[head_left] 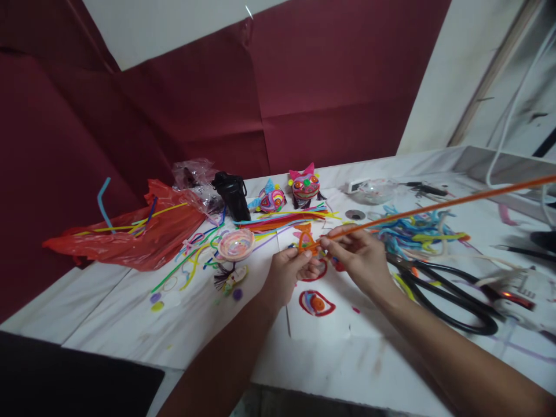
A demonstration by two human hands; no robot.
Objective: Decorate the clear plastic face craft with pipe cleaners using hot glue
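Note:
A long orange pipe cleaner (434,207) runs from between my hands up to the right edge of the view. My left hand (289,269) pinches its near end, where the orange stem bends into a loop (307,238). Close beside it, my right hand (358,250) grips the stem between thumb and fingers. Under my hands lies a white sheet (299,324) bearing a red-outlined eye shape (317,303) with an orange and blue centre. Another red-outlined shape (315,271) is partly hidden by my hands.
Large black-handled scissors (447,289) lie at right, near a heap of blue and yellow pipe cleaners (417,229). Behind stand two colourful animal-face pieces (305,185) and a black bottle (232,196). At left are a pink bowl (235,244) and a red plastic bag (130,243).

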